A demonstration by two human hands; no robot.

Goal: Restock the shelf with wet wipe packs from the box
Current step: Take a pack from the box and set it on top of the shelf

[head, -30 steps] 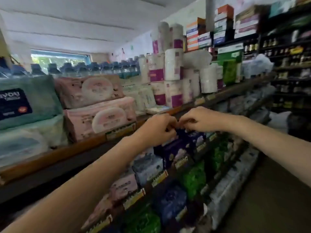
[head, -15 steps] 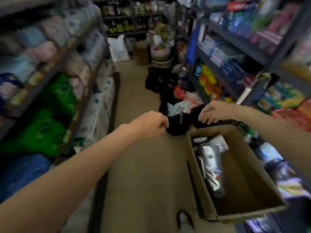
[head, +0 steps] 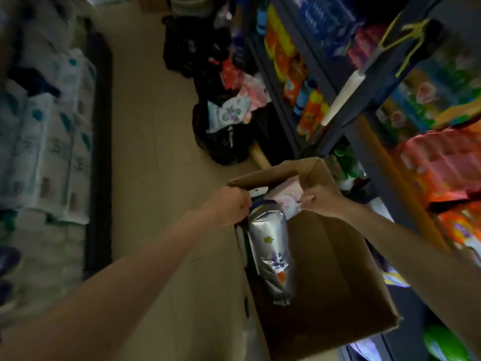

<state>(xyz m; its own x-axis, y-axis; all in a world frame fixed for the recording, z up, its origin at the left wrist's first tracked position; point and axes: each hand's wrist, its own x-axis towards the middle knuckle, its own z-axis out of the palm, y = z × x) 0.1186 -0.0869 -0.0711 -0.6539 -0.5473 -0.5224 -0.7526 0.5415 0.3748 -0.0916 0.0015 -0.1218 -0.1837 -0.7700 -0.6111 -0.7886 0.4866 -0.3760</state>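
Note:
An open cardboard box stands on the floor at the lower right. Inside it a silver foil pack lies lengthwise, and a pale pink wet wipe pack sits at the far end. My left hand hangs curled over the box's far left corner, just above the silver pack's top. My right hand, fingers bent, is at the pink pack's right edge. Whether either hand grips a pack is hidden by the fingers. The low shelf on the left holds blurred white and teal packs.
Black bags with loose packs on top lie on the floor beyond the box. A dark shelf rack full of bright bottles and packets runs along the right, close to the box. A strip of tan floor runs between the two shelves.
My view swung from the left shelf down to the floor and the box. Both hands left the shelf and dropped to the far end of the box, over the packs.

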